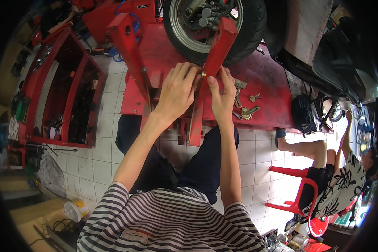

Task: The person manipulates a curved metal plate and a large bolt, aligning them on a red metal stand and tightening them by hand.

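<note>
My left hand [177,90] has its fingers curled at the right red steel upright [217,46], beside a small brass-coloured fastener [203,74]; what its fingertips hold is hidden. My right hand [221,94] grips the same upright from the right, thumb on its face. A second red upright [128,50] stands to the left. Brass-coloured bolts [250,111] and small metal parts [239,85] lie on the red lift platform [269,77]. A wheel with tyre [245,38] sits behind the uprights.
A red wheeled rack [88,105] stands left on the tiled floor. A scooter body [302,46] looms upper right. A seated person in a patterned shirt [340,185] is at right on a red plastic chair [281,206]. Another person [50,21] is upper left. A white bucket [74,210] sits lower left.
</note>
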### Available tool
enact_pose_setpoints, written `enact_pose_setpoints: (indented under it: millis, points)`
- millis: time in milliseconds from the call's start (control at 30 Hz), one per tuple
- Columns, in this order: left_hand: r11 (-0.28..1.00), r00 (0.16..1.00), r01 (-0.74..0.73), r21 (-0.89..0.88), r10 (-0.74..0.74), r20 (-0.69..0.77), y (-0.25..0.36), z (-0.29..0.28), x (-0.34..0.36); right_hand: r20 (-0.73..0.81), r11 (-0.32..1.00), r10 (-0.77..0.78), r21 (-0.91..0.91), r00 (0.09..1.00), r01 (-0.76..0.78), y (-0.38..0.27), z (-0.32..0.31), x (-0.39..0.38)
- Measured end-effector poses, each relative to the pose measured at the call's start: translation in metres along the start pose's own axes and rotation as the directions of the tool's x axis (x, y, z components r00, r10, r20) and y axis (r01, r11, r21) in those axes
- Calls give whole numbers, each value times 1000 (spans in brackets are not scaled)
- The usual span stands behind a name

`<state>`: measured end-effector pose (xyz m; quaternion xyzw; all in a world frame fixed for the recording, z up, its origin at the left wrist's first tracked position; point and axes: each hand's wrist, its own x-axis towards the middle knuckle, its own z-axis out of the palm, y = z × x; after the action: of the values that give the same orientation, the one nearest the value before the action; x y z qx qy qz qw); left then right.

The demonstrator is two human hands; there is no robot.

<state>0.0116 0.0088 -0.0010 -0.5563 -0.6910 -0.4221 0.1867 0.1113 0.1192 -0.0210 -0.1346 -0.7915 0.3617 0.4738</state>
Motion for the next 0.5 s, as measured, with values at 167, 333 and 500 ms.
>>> enact_pose_setpoints:
  millis: [167,333,500]
  points:
    - [996,998,57,-63,-58,-24,0,0,-2,-12,996,50,68,999,-50,-4,4,-2]
    - [997,996,70,-44,-72,-49,4,-3,-3,-16,995,60,80,998,-58,-2,6,-3]
    - [1000,998,24,3,-24,-66,3,-6,-2,-25,997,45,72,999,-43,-2,5,-4]
